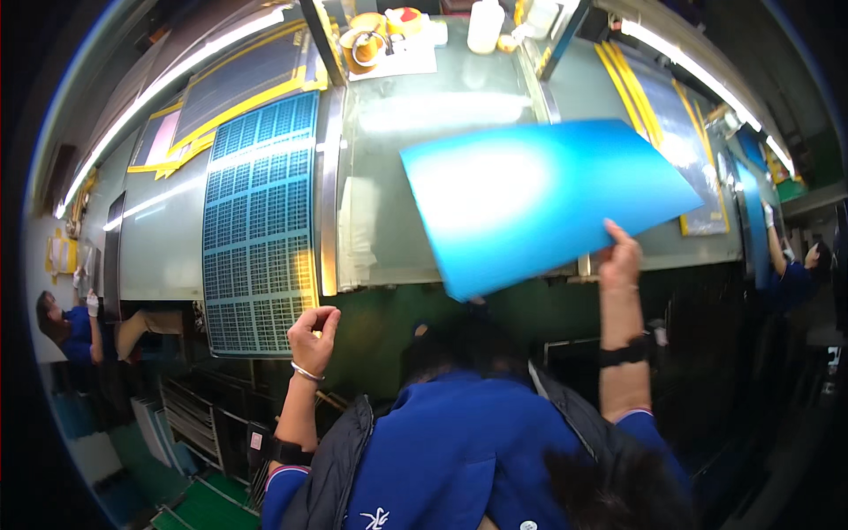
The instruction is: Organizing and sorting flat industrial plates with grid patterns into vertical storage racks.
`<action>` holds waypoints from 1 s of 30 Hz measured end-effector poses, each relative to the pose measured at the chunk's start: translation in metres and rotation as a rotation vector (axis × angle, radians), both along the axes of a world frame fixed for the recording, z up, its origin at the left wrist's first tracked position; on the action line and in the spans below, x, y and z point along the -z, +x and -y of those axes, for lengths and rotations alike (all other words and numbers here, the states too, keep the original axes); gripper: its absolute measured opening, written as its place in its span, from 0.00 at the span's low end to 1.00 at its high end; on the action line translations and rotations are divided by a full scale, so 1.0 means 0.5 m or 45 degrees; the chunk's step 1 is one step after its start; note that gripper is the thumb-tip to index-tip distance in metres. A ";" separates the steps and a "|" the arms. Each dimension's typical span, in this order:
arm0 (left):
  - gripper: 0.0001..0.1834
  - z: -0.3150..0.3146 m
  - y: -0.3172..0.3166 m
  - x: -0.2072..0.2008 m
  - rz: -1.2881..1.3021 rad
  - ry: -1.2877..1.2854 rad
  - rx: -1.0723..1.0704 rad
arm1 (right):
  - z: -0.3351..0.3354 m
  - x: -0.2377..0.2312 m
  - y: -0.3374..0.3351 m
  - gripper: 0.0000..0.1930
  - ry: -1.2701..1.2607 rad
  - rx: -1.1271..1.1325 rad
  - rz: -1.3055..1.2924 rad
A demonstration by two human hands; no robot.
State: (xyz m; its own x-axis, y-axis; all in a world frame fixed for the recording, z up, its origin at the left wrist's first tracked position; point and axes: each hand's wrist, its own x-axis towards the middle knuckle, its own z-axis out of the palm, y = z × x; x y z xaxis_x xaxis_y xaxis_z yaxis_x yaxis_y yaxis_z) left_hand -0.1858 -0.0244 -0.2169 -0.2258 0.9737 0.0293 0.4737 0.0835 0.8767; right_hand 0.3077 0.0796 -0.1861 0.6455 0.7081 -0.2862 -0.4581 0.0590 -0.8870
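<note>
A plain, glossy blue sheet [583,190] is held tilted above the front of the light worktable [380,256], with strong glare on its left half. My right hand [621,256] grips its lower right edge, thumb and fingers on either side. To the left lies a long blue panel [258,221] printed with a dark grid pattern, its near end reaching past the table edge. Beside that panel's near right corner is my left hand [314,343], its fingers curled into a pinch. Whatever it might hold is too small to make out.
Yellow-edged dark frames [238,84] are stacked at the back left, and more frames [671,124] lie at the right. A white bottle [485,26] and tape rolls [364,49] stand at the back. Metal posts [325,40] rise there. Co-workers [75,327] work at both sides.
</note>
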 end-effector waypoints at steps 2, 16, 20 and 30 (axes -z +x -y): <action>0.05 -0.003 -0.016 -0.019 -0.170 0.081 0.085 | 0.025 -0.113 0.113 0.16 -0.034 -0.288 0.264; 0.04 -0.091 0.068 -0.025 -0.026 0.316 0.457 | 0.076 -0.527 -0.007 0.08 -0.183 -0.480 2.649; 0.05 -0.066 0.034 -0.027 -0.125 0.323 0.465 | 0.018 -0.290 0.007 0.14 0.300 -0.696 2.856; 0.37 0.112 -0.089 0.046 -0.860 -0.142 0.262 | 0.032 0.024 -0.074 0.18 0.528 -0.793 2.560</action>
